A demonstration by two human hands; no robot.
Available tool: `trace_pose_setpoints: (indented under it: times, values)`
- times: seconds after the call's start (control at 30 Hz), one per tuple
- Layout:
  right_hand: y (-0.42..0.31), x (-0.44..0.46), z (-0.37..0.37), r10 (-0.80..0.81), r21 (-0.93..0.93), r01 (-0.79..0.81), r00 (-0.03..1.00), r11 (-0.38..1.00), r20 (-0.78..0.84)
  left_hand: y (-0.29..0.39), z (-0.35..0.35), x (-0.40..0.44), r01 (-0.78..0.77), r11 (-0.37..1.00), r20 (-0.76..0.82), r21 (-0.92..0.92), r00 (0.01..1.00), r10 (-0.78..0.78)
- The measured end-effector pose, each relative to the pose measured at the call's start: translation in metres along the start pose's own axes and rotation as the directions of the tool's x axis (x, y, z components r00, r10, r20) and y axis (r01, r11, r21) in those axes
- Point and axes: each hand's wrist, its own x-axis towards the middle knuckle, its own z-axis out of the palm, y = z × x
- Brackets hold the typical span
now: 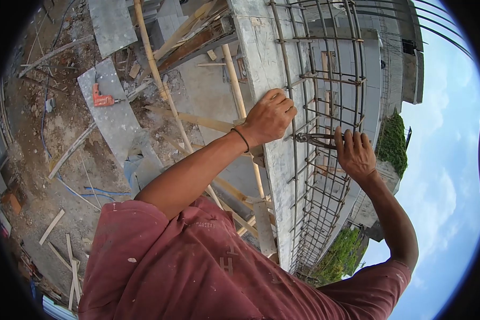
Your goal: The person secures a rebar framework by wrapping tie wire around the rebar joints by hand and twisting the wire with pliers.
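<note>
My right hand (356, 153) is wrapped round the handles of a pair of pincers (321, 140). The jaws point left and meet a bar of the rebar cage (330, 80). Just to the left, my left hand (271, 116) is closed into a fist over the grey formwork panel (258, 50), beside the cage's nearest long bar. Whatever its fingers may pinch is hidden from me. Long bars crossed by tied stirrups make up the cage, which runs along the panel.
Far below on the left, an orange power drill (102, 96) lies on a grey board (120, 128). Bamboo poles (154, 58) and timber props stand beneath the formwork. Rubble, loose wood strips (52, 226) and a blue cable (74, 191) litter the ground. Long bars (432, 21) jut out at upper right.
</note>
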Motion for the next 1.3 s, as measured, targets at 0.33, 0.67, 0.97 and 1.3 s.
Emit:
trace_pose_setpoints:
  times: [0.33,0.67,0.97,1.3]
  values:
    - [0.013,0.023,0.004,-0.012,0.384,-0.337,0.738,0.86,0.675,0.0,0.001,-0.001,0.003,1.0,-0.009,0.003,1.0,-0.002]
    - [0.017,0.009,0.007,-0.292,0.469,-0.866,0.409,0.173,0.864,0.0,0.0,0.0,-0.007,1.0,-0.029,0.003,1.0,0.007]
    - [0.008,-0.015,0.0,-0.073,0.16,0.04,0.976,0.986,0.207,0.0,-0.001,0.001,-0.019,1.0,-0.026,0.013,0.999,0.019]
    - [0.004,-0.011,0.003,0.081,0.289,-0.227,0.893,0.93,0.442,0.003,0.002,0.001,-0.006,0.999,0.0,0.046,1.0,0.006]
